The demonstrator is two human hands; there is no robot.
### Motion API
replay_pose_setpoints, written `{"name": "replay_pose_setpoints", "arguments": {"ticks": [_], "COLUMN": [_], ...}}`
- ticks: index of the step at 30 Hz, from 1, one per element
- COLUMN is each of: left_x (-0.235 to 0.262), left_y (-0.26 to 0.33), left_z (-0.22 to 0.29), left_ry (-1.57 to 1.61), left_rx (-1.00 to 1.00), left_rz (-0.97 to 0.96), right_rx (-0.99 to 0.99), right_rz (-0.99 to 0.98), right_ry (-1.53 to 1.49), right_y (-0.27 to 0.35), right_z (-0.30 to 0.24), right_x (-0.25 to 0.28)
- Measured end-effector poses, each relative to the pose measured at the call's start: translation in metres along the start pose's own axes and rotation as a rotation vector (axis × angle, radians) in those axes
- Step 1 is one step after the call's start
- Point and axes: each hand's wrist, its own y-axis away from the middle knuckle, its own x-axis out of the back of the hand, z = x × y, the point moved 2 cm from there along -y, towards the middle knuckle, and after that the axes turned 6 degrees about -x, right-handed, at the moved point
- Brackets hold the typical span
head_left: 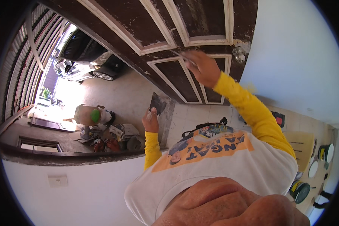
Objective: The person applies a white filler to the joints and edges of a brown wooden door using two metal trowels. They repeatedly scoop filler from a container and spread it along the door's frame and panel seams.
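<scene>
A dark brown panelled door (199, 22) with whitish, worn-looking mouldings fills the upper middle. My right hand (203, 68), slightly blurred, is closed at the mouldings between the upper and lower panels. It grips a thin, blade-like tool (180, 54), smeared by motion, whose tip is at the door; its exact kind is unclear. Lower and to the left, my left hand (150, 121) holds a flat, dark plate (158, 104) by its near end, away from the door. Pale smears mark the fingers and thumb of this hand.
A metal door knob (238, 54) sits at the door's right edge. A bag (211, 130) lies on the tiles before me. Tubs (300, 191) and lids stand at far right. Left, through the doorway, are a person in a green cap (95, 115), piled sacks (124, 132) and a parked car (88, 56).
</scene>
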Motion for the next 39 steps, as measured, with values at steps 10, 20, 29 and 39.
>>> {"name": "replay_pose_setpoints", "arguments": {"ticks": [10, 20, 29, 39], "left_x": [-0.06, -0.224, -0.222, -0.195], "left_y": [-0.013, 0.016, 0.125, 0.182], "left_z": [0.025, 0.081, 0.241, 0.292], "left_ry": [0.866, 1.265, 1.5, 1.648], "left_rx": [0.31, 0.776, 0.993, 0.592], "left_rz": [-0.299, -1.197, -1.596, -1.011], "right_rx": [-0.917, -1.079, -0.286, -0.446], "right_rz": [0.338, 1.2, 0.309, -0.039], "right_ry": [-0.004, -0.906, 0.37, 0.381], "right_y": [0.311, 0.388, 0.302, 0.426], "right_z": [0.111, -0.036, -0.116, -0.033], "right_x": [0.032, 0.111, 0.139, 0.219]}}
